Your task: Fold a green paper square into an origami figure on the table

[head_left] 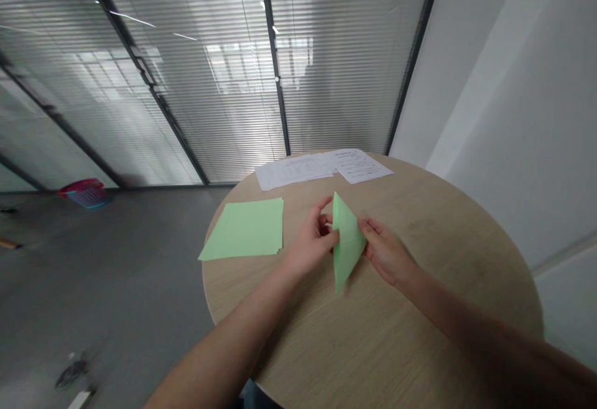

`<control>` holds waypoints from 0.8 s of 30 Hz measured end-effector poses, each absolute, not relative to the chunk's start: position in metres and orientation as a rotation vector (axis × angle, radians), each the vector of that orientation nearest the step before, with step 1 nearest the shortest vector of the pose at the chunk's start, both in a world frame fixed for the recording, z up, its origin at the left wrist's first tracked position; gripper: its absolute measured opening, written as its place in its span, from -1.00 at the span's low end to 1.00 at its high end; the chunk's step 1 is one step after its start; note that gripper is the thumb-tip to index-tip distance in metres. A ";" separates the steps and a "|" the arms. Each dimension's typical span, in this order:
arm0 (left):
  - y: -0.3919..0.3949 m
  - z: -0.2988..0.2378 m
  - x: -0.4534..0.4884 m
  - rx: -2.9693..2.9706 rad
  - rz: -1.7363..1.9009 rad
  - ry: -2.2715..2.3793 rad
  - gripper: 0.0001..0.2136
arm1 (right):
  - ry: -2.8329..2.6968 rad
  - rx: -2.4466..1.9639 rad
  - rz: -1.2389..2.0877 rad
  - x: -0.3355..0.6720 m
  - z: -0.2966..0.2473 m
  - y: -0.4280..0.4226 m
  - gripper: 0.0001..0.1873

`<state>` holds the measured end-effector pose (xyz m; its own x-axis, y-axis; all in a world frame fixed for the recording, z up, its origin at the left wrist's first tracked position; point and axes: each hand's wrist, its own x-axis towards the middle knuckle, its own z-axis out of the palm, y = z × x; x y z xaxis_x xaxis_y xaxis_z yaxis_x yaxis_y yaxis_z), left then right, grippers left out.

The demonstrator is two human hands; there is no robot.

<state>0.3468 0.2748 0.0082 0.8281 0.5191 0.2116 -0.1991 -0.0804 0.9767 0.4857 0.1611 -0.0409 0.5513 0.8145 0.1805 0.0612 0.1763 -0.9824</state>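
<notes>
A folded piece of light green paper (pixel 347 241) is held up on edge above the round table, its near face roughly triangular. My left hand (pixel 318 230) grips its left edge, with the thumb on the near side and the other fingers partly hidden behind. At the paper's right corner, my right hand (pixel 383 247) pinches it between thumb and fingers. To the left of my hands lies a small stack of green paper sheets (pixel 247 229), its corner reaching the table's left edge.
White printed sheets (pixel 298 170) lie at the far side of the round wooden table (pixel 443 260). A glass partition with blinds (pixel 242 86) stands behind it, and a white wall (pixel 536 117) is at right. A red and blue basket (pixel 87 193) sits on the floor at left.
</notes>
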 end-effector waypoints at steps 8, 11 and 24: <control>0.270 0.009 0.350 1.947 0.613 0.453 -0.69 | -0.711 -1.342 0.636 0.482 -0.037 0.158 -0.53; 0.269 0.016 0.345 2.096 0.733 0.591 -0.67 | -0.711 -1.304 0.688 0.475 -0.032 0.154 -0.35; 0.263 0.019 0.342 2.352 0.749 0.563 -0.65 | -0.966 -1.395 0.593 0.464 -0.028 0.151 -0.35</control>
